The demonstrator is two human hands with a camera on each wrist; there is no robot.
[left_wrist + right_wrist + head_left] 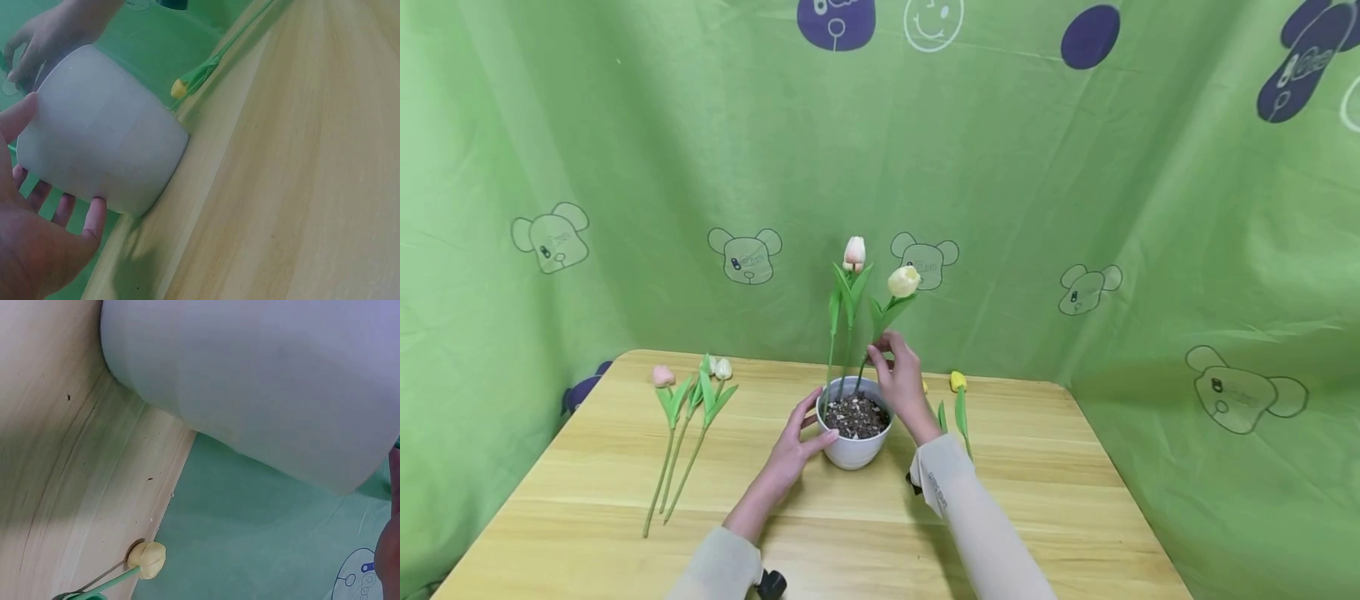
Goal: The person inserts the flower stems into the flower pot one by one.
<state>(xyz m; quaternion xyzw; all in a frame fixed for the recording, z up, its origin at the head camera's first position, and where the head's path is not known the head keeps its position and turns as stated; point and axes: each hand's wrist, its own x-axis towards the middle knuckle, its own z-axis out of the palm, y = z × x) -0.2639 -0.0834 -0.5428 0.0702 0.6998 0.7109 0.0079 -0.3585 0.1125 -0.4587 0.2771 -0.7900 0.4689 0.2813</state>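
Note:
A white flowerpot point(852, 454) filled with dark, pebbly soil point(856, 417) stands on the table. My left hand point(786, 458) holds its left side, thumb near the rim and the other fingers spread along the wall, as the left wrist view shows. With my right hand point(901, 383) I pinch the stem of a pale yellow tulip point(903, 282), just under its leaves; the stem slants down into the pot. A pinkish-white tulip point(853, 252) stands upright in the soil, a second green stem point(830, 371) beside it. In the right wrist view the pot point(250, 375) hides most of the right hand.
Left of the pot, a pink tulip point(662, 376) and white tulips point(723, 368) lie on the wooden table point(820, 542). Yellow tulips point(958, 382) lie to the right, partly behind the right forearm. A green printed curtain point(1000, 167) hangs behind and at both sides.

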